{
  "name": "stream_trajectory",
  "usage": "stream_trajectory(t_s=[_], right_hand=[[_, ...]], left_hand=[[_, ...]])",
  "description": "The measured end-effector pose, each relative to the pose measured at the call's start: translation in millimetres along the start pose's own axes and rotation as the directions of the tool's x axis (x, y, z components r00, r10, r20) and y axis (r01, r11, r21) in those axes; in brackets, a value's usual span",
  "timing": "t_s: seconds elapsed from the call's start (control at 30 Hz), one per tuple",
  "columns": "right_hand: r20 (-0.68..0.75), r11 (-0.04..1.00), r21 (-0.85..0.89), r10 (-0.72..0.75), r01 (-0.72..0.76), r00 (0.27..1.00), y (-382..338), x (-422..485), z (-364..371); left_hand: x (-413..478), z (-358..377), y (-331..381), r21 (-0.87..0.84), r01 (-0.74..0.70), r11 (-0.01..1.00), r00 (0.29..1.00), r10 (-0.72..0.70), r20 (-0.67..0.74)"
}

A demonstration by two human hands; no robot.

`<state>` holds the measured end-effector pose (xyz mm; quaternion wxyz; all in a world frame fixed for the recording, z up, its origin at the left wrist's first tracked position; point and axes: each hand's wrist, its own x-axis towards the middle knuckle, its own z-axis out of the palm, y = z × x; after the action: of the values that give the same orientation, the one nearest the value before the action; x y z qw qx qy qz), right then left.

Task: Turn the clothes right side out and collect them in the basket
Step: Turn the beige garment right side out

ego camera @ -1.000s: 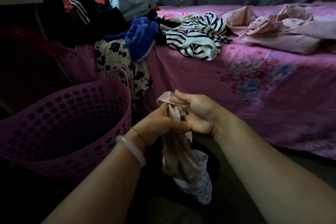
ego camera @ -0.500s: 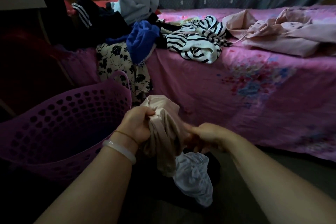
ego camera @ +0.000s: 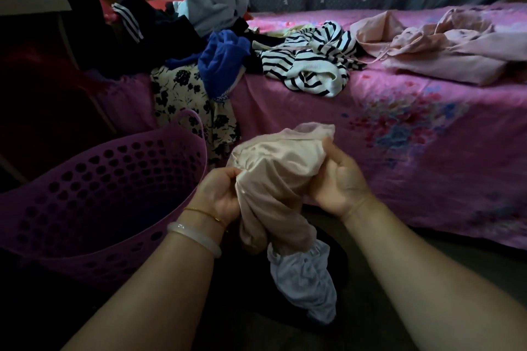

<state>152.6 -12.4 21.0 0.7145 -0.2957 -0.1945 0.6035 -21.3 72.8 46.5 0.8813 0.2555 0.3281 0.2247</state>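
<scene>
My left hand and right hand grip the beige garment, held beside the basket. The smooth cloth may slip from my curled fingers and fall on the floor.

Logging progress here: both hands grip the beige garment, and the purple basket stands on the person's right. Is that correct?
Not quite. The head view shows the purple basket on the person's left, not the right. The left hand and the right hand do both grip the beige garment.
</scene>
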Motion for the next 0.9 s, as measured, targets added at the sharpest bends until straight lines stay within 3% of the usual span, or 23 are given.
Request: stream_trajectory(t_s=[0.07,0.17,0.33,0.4,0.5,0.6,0.73,0.83,0.9], right_hand=[[-0.074,0.999,-0.039,0.035,-0.038,0.997,-6.3,3.0,-1.3],[-0.22,0.96,-0.101,0.236,-0.262,0.947,-1.1,-1.8,-6.5],[-0.094,0.992,-0.028,0.12,-0.123,0.988,-16.1,-0.7,-4.7],[-0.121,0.964,-0.192,0.162,-0.183,0.979,-15.9,-0.7,-1.2],[-0.197,0.835,-0.479,0.199,-0.272,0.96,-9.4,-2.9,-1.2],[-0.226,0.839,-0.45,0.223,-0.305,0.948,-12.3,-3.0,-0.8],[-0.193,0.693,-0.599,0.36,-0.401,0.913,-7.5,-9.1,1.9],[-0.142,0.882,-0.415,0.181,-0.224,0.973,-13.2,-3.7,3.8],[-0.192,0.946,-0.299,0.073,-0.129,0.979,-19.7,-0.2,5.9]], left_hand=[[8.8,-9.8,-3.3,-0.006,-0.013,1.0,0.996,0.013,-0.085],[23.1,-22.2,-6.1,0.054,0.008,0.999,0.983,0.002,-0.184],[32.1,-25.7,-9.4,0.25,0.027,0.968,0.96,0.045,-0.278],[35.0,-28.7,-13.1,0.291,0.03,0.956,0.95,0.064,-0.307],[42.0,-38.8,-14.5,0.279,0.015,0.96,0.941,0.081,-0.329],[47.4,-45.3,-10.1,0.218,-0.026,0.976,0.949,0.092,-0.301],[44.0,-43.4,-9.8,0.115,-0.046,0.992,0.964,0.074,-0.257],[45.9,-48.4,-8.5,0.188,-0.048,0.981,0.961,0.096,-0.259],[46.0,-47.6,-8.7,0.221,-0.028,0.975,0.953,0.093,-0.287]])
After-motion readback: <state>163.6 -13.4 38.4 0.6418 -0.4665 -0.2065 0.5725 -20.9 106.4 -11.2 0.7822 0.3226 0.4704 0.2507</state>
